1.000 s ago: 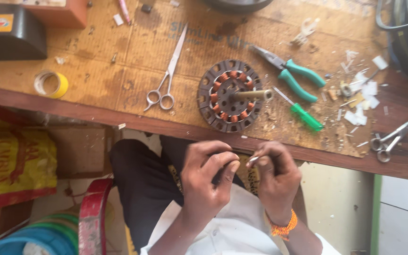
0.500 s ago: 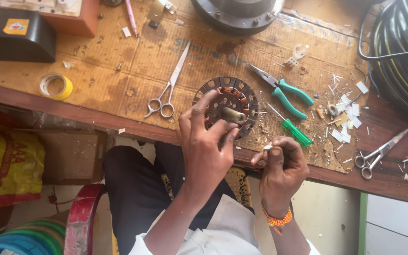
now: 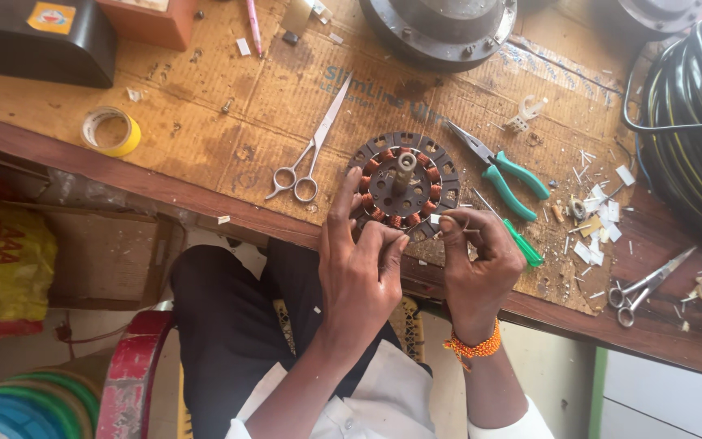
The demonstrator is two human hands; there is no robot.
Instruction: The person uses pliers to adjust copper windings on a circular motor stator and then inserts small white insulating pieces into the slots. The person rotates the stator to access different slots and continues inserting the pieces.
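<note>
A round dark stator (image 3: 404,183) with copper windings and a centre shaft lies on the cardboard-covered bench. My left hand (image 3: 359,268) reaches to its near left edge, index finger on the rim, thumb and other fingers pinched together. My right hand (image 3: 477,264) sits at the near right edge, fingers curled around a small white strip (image 3: 435,219) held against the stator rim. An orange band circles the right wrist.
Silver scissors (image 3: 310,154) lie left of the stator, green-handled pliers (image 3: 501,171) and a green screwdriver (image 3: 522,244) to its right. Yellow tape roll (image 3: 110,130), black box (image 3: 38,41), motor housing (image 3: 440,28), cable coil (image 3: 696,122), second scissors (image 3: 647,284), white scraps (image 3: 599,219).
Both hands rose from my lap to the stator's near edge. The view moved closer to the bench, and the left fingers now touch the rim.
</note>
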